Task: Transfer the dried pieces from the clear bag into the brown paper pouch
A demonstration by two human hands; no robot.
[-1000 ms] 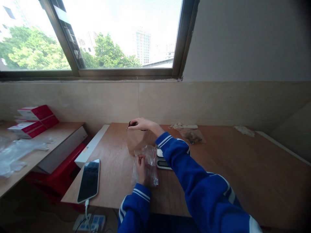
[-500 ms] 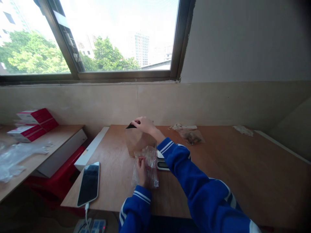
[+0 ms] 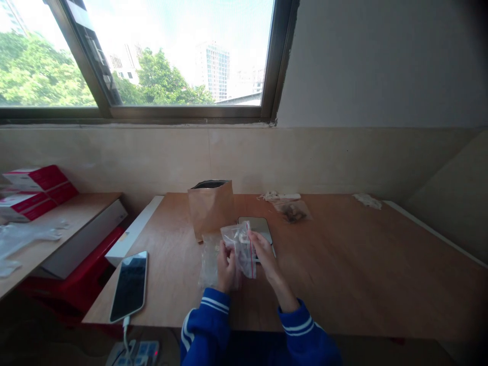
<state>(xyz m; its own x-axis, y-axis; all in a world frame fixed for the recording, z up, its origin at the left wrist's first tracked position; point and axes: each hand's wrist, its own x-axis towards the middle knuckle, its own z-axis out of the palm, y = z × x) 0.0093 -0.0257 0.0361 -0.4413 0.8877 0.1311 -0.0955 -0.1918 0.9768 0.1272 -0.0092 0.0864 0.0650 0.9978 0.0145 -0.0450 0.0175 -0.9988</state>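
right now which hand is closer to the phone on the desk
Left. The left hand holds the clear bag just right of the phone; the right hand grips the bag's far side, farther away.

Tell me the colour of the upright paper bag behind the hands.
Brown; the paper bag shows best in the head view.

The left hand [image 3: 227, 267] and right hand [image 3: 263, 254] are raised close together near the table's front edge, fingers curled in pinches, blue-sleeved forearms angled inward.
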